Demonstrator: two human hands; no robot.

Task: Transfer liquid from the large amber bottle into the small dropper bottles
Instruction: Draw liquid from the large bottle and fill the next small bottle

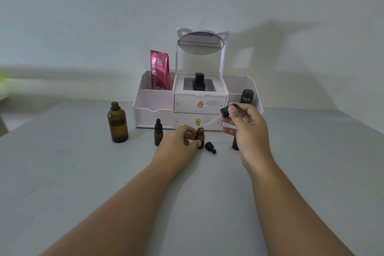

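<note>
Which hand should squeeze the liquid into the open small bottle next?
Right. The right hand already pinches the dropper by its bulb, its glass tip angled at the open small bottle. The left hand grips that bottle, steadying it.

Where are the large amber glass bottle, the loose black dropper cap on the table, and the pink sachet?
large amber glass bottle (117, 125), head view, on its body.
loose black dropper cap (210, 147), head view, on its middle.
pink sachet (159, 69), head view, on its printed front.
</note>
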